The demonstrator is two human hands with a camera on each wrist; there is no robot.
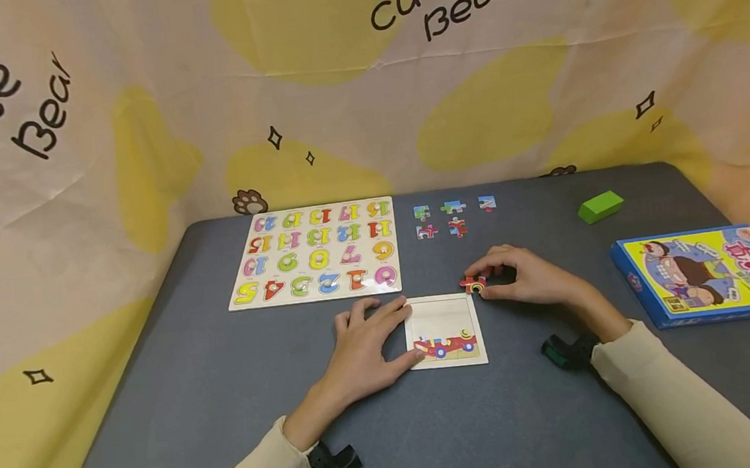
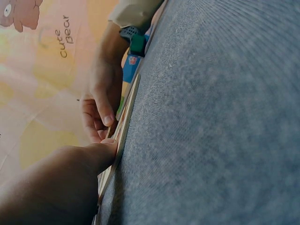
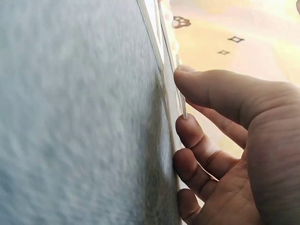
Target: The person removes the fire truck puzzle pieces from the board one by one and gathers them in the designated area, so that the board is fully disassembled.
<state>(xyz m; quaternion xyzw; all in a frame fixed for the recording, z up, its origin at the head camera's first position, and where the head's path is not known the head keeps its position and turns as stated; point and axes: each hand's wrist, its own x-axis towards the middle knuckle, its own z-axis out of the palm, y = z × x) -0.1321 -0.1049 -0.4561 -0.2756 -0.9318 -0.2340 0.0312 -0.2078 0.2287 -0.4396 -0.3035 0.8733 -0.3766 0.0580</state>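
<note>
My right hand [image 1: 521, 276] pinches a red jigsaw piece [image 1: 472, 284] with a yellow-and-black arc on it, just beyond the top right corner of a small wooden puzzle tray [image 1: 442, 300]. Seen from the right wrist, the thin piece [image 3: 184, 108] sits between thumb and finger, close above the table. My left hand [image 1: 369, 351] rests spread at the tray's left side, its thumb on the lower left corner. Joined pieces along the tray's bottom show a red car [image 1: 450, 346] with blue wheels; the upper part is bare. From the left wrist, the thumb [image 2: 104, 152] presses the tray's edge.
Several loose jigsaw pieces [image 1: 457, 227] lie beyond the tray. A number board [image 1: 317, 302] is at the back left. At right are a green block [image 1: 601, 206] and a blue-and-yellow box [image 1: 718, 272]. A printed cloth [image 1: 335, 102] hangs behind the grey table [image 1: 228, 399].
</note>
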